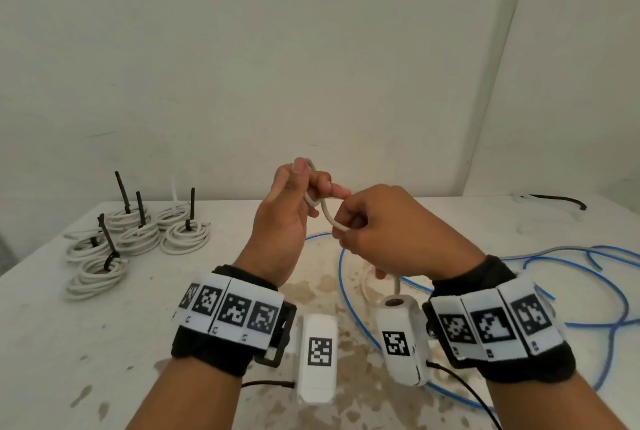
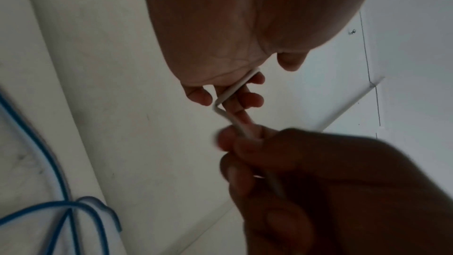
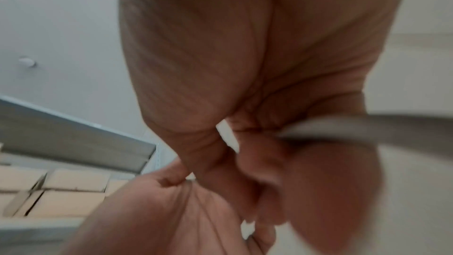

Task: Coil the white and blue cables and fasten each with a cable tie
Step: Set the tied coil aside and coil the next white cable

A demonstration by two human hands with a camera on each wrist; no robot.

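— So where's the white cable (image 1: 325,213)?
— Above the tabletop (image 1: 104,325): your left hand (image 1: 294,201) grips its first loop, your right hand (image 1: 374,232) pinches the run trailing down toward you.

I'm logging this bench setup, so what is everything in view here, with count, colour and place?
Finished white cable coils: six or so, white, each tied with a black tie, grouped on the table's far left.
Loose white cable: one, white, held up between both hands above the table, its first loop begun.
Loose blue cable: at least one, blue, sprawled uncoiled on the table's right side.
Spare black cable tie: one, black, far right edge of the table.
Stained white table: one, white with brown stains, against a white wall.
Marker wristbands: two, black with white tags, one on each wrist.
Left hand: grips the white cable's loop.
Right hand: pinches the same cable.
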